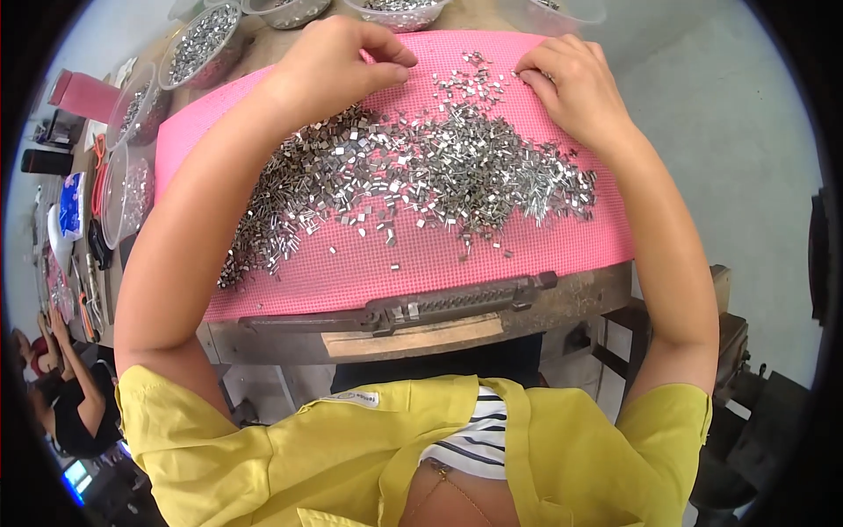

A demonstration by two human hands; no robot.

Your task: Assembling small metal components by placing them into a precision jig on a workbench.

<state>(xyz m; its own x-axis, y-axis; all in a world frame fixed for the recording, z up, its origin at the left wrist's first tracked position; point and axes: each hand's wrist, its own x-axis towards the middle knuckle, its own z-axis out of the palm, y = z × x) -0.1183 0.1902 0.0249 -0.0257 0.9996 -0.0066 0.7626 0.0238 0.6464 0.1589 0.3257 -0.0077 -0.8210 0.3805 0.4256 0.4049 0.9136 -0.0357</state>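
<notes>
Hands [329, 66] [572, 83] flank metal pieces [465, 158] on pink mat [342, 272].

Small silvery metal pieces [465, 167], flat and rod-like, heaped loosely, some scattered, on pink mat [527, 255]

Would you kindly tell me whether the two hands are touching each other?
No, the left hand and right hand are apart, with pink mat visible between them.
</notes>
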